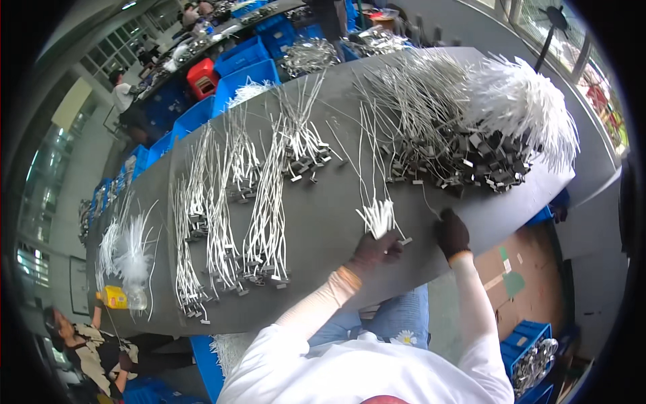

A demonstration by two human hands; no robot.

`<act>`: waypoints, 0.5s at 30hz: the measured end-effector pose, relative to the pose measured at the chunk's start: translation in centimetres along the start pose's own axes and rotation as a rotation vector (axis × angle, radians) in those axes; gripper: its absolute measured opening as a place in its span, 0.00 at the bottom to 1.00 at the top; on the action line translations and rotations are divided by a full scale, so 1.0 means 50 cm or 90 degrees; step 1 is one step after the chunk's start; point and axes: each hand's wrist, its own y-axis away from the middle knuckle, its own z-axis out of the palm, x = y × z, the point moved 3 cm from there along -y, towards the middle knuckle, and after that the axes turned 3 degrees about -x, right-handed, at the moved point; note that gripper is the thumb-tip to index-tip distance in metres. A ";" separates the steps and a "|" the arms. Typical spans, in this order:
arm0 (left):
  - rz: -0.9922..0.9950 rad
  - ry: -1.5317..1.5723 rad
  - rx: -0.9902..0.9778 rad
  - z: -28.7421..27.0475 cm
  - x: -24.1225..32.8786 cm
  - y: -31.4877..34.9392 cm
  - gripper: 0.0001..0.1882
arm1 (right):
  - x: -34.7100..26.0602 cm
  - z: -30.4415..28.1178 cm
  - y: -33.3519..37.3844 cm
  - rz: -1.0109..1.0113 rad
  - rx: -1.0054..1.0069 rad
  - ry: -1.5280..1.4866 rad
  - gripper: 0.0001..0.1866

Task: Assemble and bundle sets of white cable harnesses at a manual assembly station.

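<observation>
My left hand [378, 253], in a dark glove, closes round a bunch of short white strips [378, 219] that fan out above the fingers. A small pale end piece [405, 241] pokes out beside that hand. To the right, my dark-gloved right hand [453, 234] is closed at the fingertips on a thin wire [429, 204], which runs up toward the big heap. That heap of thin wires [424, 94] has many small dark and grey blocks [478, 158] at its near ends. Several long wires lie on the table between the left hand and the heap.
Bunches of white wires with block ends [269, 202] lie across the dark table [316, 269]. A large bundle of white strips [525, 108] tops the heap. Blue bins [245, 75] line the far edge; another blue crate [528, 347] stands lower right. A person [94, 347] sits at left.
</observation>
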 end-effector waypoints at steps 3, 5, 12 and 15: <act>-0.028 0.200 -0.092 0.055 -0.065 0.004 0.16 | 0.042 -0.015 0.123 0.117 -0.017 -0.073 0.19; -0.041 0.268 -0.138 0.103 -0.116 -0.007 0.17 | 0.124 -0.012 0.218 0.115 -0.056 -0.166 0.18; 0.361 0.064 -0.376 0.113 -0.293 -0.115 0.23 | 0.215 -0.053 0.598 0.386 -0.192 -0.581 0.09; 0.098 0.215 -0.238 0.147 -0.179 -0.108 0.20 | 0.283 -0.049 0.708 0.397 -0.210 -0.592 0.09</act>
